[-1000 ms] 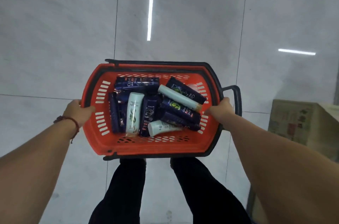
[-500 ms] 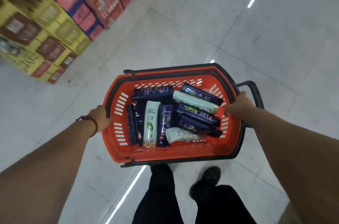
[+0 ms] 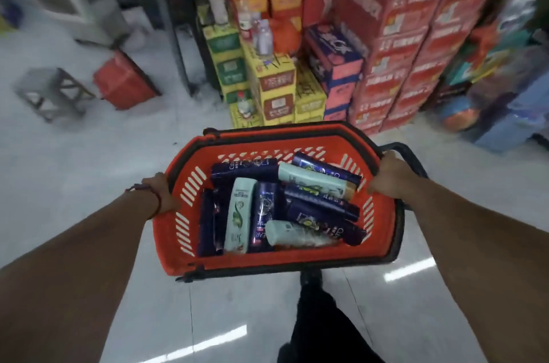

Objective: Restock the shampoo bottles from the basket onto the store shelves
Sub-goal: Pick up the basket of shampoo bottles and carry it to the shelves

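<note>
Red basket (image 3: 282, 258) gripped at side rims by left hand (image 3: 160, 193) and right hand (image 3: 386, 177). Dark blue and pale green shampoo bottles (image 3: 264, 214) piled inside, between hands. Left fingertips hidden by rim; stacked cartons (image 3: 386, 50) beyond hands blurred.

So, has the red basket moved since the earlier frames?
Yes. The red basket has been carried toward the stacked cartons. Half a second ago they lay off to its upper left; now they stand just beyond its far rim.

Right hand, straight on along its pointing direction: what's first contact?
The right hand grips the rim of the red plastic basket. Past that, probably the gold-capped pale green shampoo bottle; depth unclear.
</note>
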Motion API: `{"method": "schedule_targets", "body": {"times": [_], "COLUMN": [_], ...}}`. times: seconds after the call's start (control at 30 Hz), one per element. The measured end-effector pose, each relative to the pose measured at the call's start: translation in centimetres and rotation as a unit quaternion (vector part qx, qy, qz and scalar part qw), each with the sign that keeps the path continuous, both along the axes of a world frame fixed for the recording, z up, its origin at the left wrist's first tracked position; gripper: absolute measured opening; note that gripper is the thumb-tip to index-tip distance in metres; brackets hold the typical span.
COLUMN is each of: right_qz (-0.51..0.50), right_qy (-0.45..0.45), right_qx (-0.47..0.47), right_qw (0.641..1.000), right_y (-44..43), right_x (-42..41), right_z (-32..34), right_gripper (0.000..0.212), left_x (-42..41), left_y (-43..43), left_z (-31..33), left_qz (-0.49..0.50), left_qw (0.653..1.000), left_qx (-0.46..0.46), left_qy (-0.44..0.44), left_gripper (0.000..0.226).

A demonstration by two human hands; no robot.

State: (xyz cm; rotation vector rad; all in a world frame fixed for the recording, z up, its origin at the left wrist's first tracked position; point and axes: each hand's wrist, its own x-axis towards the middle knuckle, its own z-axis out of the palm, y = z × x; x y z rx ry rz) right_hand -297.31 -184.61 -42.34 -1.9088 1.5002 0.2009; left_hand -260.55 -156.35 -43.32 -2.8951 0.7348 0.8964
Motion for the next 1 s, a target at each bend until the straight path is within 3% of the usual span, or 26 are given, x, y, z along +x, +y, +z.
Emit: {"method": "schedule_targets", "body": {"times": [0.17,0.3,0.47,0.63,0.87,1.0], "right_qz": [0.15,0.248,0.358,0.415,0.444,0.451], "right_qy": [-0.006,-0.025,-0.051,-0.072,-0.052,-0.041], "right_qx": [-0.025,-0.041,-0.099,-0.104,-0.08,-0.059], "right_qw": [0.988,0.968,0.927,0.901,0.891,0.89], "right_y": [-4.4,-5.4,-2.7,2.8,14.2,20.6], "right_x": [20.8,38.6,58.0,74.7,97.6,110.7], "right_z": [1.8,4.0,7.9,8.5,4.3,2.7], "right_gripper": [0.102,0.116,0.085,0.054,0.059,0.062], "left_x": [12.1,20.8,27.9,34.8,51.5,63.2], "left_y": [4.8,9.4,15.0,19.5,29.8,35.7], "left_z": [2.6,6.2,8.5,7.1,1.6,1.5], "left_qz": [0.123,0.219,0.385,0.475,0.549,0.56], "left_qw": [0.992,0.975,0.923,0.877,0.835,0.829], "left_qx": [0.02,0.046,0.006,-0.028,0.0,0.014], "left_qy": [-0.037,0.0,-0.009,-0.073,-0.04,-0.01], "left_gripper": [0.062,0.065,0.072,0.067,0.058,0.055]}}
